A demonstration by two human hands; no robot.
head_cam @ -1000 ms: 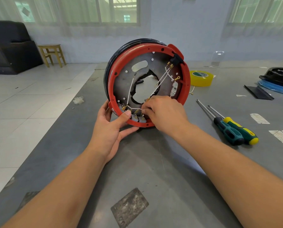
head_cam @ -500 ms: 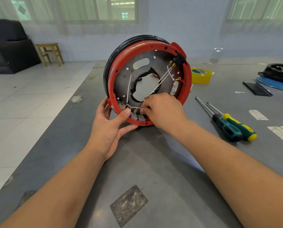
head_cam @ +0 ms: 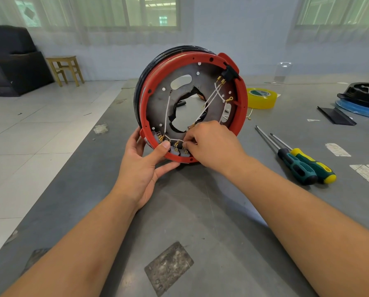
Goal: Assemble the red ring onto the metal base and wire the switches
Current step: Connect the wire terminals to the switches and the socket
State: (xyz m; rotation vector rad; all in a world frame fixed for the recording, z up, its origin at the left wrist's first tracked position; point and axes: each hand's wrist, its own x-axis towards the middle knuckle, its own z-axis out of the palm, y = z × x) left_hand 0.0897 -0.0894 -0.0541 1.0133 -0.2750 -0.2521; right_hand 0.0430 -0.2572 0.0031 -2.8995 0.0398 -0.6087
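Grey matte bench [head_cam: 200,211], scuffed, with a worn metal patch near the front edge; pale tiled floor to the left, wooden stool [head_cam: 65,69] by the wall. Red ring [head_cam: 242,99] sits on the metal base [head_cam: 157,103], whole assembly standing on edge mid-bench, tilted slightly back. Ring is smooth moulded plastic; base is a dull, mottled steel disc with a ragged centre hole and small round holes. Thin white wires [head_cam: 168,108] with brass terminals cross the disc face. Grey block switches [head_cam: 175,150] sit in a row along the ring's lower rim, a black one at top right.

Left hand [head_cam: 142,168] cups the lower left rim, thumb pressed on the ring next to the switches. Right hand [head_cam: 213,144], grip pinching a wire end at the lower switches (exact terminal hidden by fingers).

Two screwdrivers [head_cam: 303,166] lie side by side to the right, rubbery ribbed handles, one green-black, one yellow-green. Yellow tape roll [head_cam: 261,101] just behind the ring.
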